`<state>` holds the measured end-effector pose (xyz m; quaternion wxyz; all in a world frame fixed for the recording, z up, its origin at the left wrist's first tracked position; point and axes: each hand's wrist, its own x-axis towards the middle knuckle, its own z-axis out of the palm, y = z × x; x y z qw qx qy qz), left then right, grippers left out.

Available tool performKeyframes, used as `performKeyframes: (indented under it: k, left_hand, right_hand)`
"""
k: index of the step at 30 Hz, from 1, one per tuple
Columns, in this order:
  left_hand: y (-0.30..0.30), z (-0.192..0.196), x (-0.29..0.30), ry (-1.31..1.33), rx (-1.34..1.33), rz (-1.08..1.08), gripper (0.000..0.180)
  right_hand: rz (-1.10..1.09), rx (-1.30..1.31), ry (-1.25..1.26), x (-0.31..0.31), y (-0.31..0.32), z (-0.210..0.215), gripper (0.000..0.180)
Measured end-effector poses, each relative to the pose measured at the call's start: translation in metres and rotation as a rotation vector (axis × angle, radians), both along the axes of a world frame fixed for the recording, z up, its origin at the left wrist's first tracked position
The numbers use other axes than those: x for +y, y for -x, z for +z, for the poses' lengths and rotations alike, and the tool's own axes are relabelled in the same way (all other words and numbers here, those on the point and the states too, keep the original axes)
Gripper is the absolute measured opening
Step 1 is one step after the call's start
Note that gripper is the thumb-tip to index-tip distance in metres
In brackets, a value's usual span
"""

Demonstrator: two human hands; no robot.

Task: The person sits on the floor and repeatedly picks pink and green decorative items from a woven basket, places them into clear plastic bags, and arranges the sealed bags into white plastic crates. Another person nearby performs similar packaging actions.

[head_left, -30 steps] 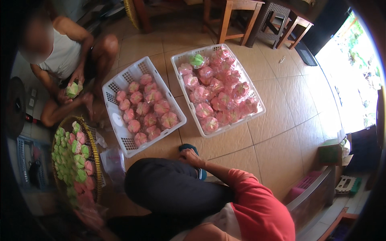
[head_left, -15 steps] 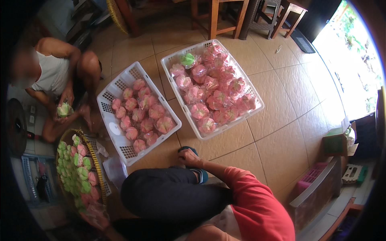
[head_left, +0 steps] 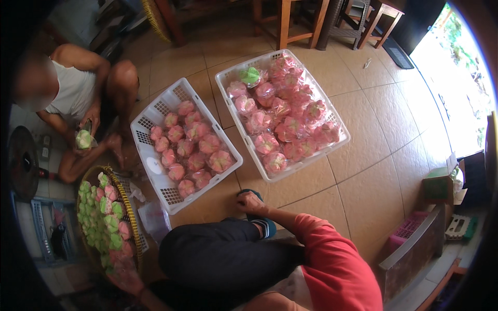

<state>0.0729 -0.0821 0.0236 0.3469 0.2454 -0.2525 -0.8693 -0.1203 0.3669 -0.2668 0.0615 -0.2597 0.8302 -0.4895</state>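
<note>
At the lower left, my left hand [head_left: 128, 281] reaches to the near edge of a round woven basket [head_left: 136, 228]. It is blurred, so its fingers cannot be made out; clear plastic seems to lie beside it. Green and pink pieces [head_left: 108, 223], which look like small steamed cakes, fill the basket. In front of my knees, my right hand [head_left: 251, 202] rests by my foot in a dark blue slipper [head_left: 267, 227], its fingers curled in with nothing visible in them. A clear plastic bag [head_left: 155, 220] lies between the basket and my left knee.
Two white plastic crates stand ahead: the left crate [head_left: 228, 165] and the right crate [head_left: 340, 144] hold plastic-wrapped pink pieces, one green. A co-worker at the left holds a green piece [head_left: 83, 139]. Wooden stools [head_left: 284, 26] stand behind; a metal-edged panel [head_left: 412, 249] is at right.
The whole scene sits slightly further right in the picture, as my view has turned a little left. The co-worker's hands have shifted slightly around the green piece. My right hand stays by the foot.
</note>
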Motion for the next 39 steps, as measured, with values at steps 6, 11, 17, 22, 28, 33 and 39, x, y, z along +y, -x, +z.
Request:
performKeyframes:
  k: [6, 11, 17, 22, 28, 33, 39]
  left_hand:
    - [-0.009, 0.0, 0.003, -0.022, 0.005, 0.16, 0.059]
    - [-0.022, 0.003, 0.004, 0.019, 0.021, 0.312, 0.06]
    - [-0.026, 0.024, 0.025, -0.033, 0.024, 0.454, 0.054]
    - [-0.042, 0.029, 0.022, -0.11, 0.089, 0.479, 0.052]
    - [-0.059, 0.026, 0.014, -0.03, 0.071, 0.463, 0.06]
    - [-0.053, 0.037, 0.026, -0.083, 0.085, 0.47, 0.062]
    - [-0.049, 0.028, 0.02, 0.042, 0.08, 0.47, 0.058]
  right_hand:
    - [-0.014, -0.031, 0.008, -0.003, 0.0, -0.003, 0.015]
    - [-0.038, -0.016, 0.017, -0.005, 0.0, -0.003, 0.017]
    - [0.034, -0.078, -0.129, -0.004, 0.004, -0.003, 0.018]
    - [0.013, -0.021, -0.055, -0.007, 0.003, -0.005, 0.019]
    - [0.002, -0.064, -0.043, -0.008, 0.002, -0.006, 0.022]
    - [0.006, -0.073, -0.052, -0.007, 0.003, -0.009, 0.023]
    - [-0.008, -0.062, -0.05, -0.008, 0.003, -0.012, 0.022]
